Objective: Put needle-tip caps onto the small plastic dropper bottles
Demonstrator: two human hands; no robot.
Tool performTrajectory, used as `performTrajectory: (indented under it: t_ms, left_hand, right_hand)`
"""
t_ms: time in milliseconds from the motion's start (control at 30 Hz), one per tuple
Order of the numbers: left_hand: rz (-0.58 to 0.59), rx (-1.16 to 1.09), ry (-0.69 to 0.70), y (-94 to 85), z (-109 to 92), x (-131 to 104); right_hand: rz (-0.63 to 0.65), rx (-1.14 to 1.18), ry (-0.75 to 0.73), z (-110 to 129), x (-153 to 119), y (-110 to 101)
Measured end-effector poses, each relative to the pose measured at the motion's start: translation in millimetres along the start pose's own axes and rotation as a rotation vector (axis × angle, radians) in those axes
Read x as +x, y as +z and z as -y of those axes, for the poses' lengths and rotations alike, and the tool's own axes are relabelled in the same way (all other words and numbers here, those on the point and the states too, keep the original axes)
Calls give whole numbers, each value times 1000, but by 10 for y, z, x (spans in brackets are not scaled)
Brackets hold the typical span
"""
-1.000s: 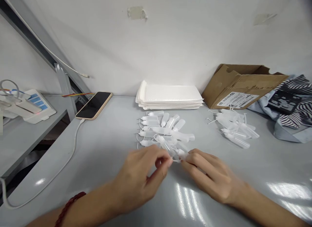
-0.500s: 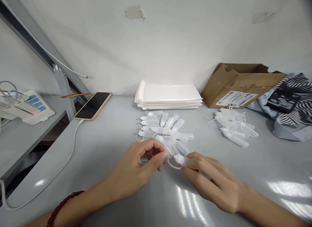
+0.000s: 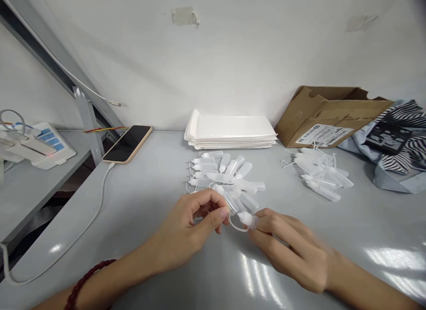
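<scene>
My right hand (image 3: 289, 243) is closed around a small translucent squeeze bottle (image 3: 246, 219), its white needle-tip end pointing left. From the bottle's neck a thin white cap strap (image 3: 238, 228) curves over to my left hand (image 3: 199, 225). The thumb and forefinger of that hand pinch the strap's free end; the cap itself is hidden by the fingertips. Just beyond both hands lies a loose pile of similar needle-tip bottles (image 3: 221, 178), several of them with metal tips toward the left. A second, smaller heap of these bottles (image 3: 321, 172) rests farther right.
White padded envelopes (image 3: 233, 128) are stacked against the wall. An open cardboard box (image 3: 336, 112) stands at the back right beside bunched cloth (image 3: 399, 176). At the left, a phone (image 3: 127, 144) is plugged into a white cable (image 3: 101, 199); a power strip (image 3: 53, 145) lies on a lower shelf.
Almost nothing differs. Both hands keep the same hold on the bottle and its strap, and the view has shifted very slightly.
</scene>
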State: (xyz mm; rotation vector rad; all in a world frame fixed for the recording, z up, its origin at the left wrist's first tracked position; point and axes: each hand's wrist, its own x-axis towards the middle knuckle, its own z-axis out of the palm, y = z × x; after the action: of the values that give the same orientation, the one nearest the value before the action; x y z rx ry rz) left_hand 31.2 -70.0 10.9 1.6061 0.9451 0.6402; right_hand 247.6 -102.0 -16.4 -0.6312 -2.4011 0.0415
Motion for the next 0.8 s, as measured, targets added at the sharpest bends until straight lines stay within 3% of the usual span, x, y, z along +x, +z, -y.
performTrajectory:
  t_ms: [567, 800]
  left_hand:
    - [21, -61, 4, 1, -15, 13]
    - [19, 95, -28, 3, 11, -4]
  right_hand:
    - [21, -60, -24, 16, 83, -73]
    - [111, -76, -34, 31, 123, -102]
